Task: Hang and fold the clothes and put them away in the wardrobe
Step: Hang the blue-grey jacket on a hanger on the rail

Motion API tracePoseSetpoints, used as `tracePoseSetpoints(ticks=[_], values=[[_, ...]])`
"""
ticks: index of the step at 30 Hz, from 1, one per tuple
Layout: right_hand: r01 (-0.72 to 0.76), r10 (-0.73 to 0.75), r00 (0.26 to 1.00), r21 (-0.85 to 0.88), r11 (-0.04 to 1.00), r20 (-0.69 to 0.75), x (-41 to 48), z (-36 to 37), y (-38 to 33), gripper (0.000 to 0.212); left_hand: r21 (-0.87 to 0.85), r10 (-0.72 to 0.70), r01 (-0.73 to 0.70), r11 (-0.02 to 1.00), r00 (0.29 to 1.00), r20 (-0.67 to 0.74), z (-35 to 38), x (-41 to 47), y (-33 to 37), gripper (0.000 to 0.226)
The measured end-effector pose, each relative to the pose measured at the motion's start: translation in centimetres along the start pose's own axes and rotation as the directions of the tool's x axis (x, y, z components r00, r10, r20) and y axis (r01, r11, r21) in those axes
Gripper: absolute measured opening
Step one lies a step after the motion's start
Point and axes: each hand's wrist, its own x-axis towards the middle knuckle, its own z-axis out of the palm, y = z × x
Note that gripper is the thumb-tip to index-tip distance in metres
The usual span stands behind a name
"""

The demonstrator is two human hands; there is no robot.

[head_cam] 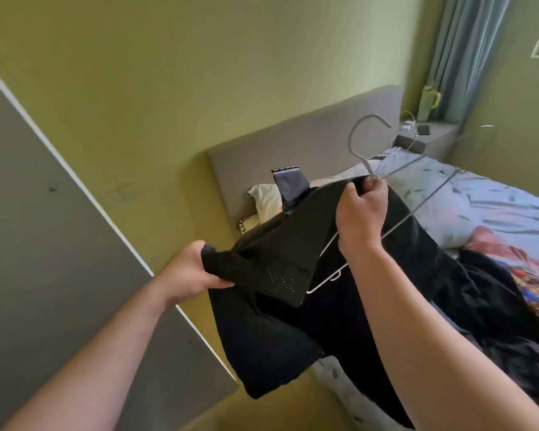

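Observation:
A black garment (280, 325) hangs in the air in front of me, above the edge of the bed. My left hand (193, 269) grips a bunched corner of its fabric at the lower left. My right hand (360, 213) holds the neck of a grey wire hanger (360, 136) together with the garment's top edge. The hanger's hook points up, one arm reaches right over the bed, and its lower bar shows below my right wrist, partly inside the cloth.
The bed (495, 209) with pale blue patterned bedding lies at the right, with dark clothes (486, 293) and a colourful item (529, 275) piled on it. A grey headboard (308, 141) stands behind. A grey door panel (44, 244) fills the left. A nightstand (430, 132) holds a tumbler.

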Motion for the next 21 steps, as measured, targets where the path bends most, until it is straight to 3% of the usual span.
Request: tracePoseSetpoints(ticks=[4, 9, 12, 15, 18, 21], values=[[0.136, -0.135, 0.987, -0.004, 0.991, 0.088, -3.6, 4.1, -2.5, 0.021, 0.068, -0.105, 0.114, 0.991, 0.986, -0.133, -0.9, -1.3, -2.5, 0.068], [0.200, -0.196, 0.964, -0.002, 0.980, 0.179, -6.6, 7.8, -4.6, 0.024, -0.033, -0.101, 0.102, 0.994, 0.994, 0.043, -1.6, -2.8, -4.4, 0.101], [0.190, -0.188, 0.958, 0.012, 0.982, 0.217, -8.0, 9.1, -5.0, 0.025, -0.099, -0.045, 0.046, 0.994, 0.999, 0.008, -0.4, -3.9, -4.1, 0.115], [0.173, -0.161, 0.942, -0.014, 0.985, 0.294, -9.1, 9.7, -4.8, 0.024, -0.111, 0.125, -0.135, 0.985, 0.988, -0.090, 1.5, -5.2, -2.7, 0.082], [0.214, -0.185, 0.918, -0.044, 0.976, 0.351, -10.0, 9.9, -4.1, 0.025, -0.031, 0.322, -0.337, 0.941, 0.919, -0.226, 3.4, -6.8, -1.0, 0.078], [0.215, -0.177, 0.913, -0.065, 0.975, 0.368, -10.1, 9.6, -3.3, 0.025, -0.036, 0.303, -0.320, 0.947, 0.924, -0.233, 4.7, -7.1, -0.9, 0.057]])
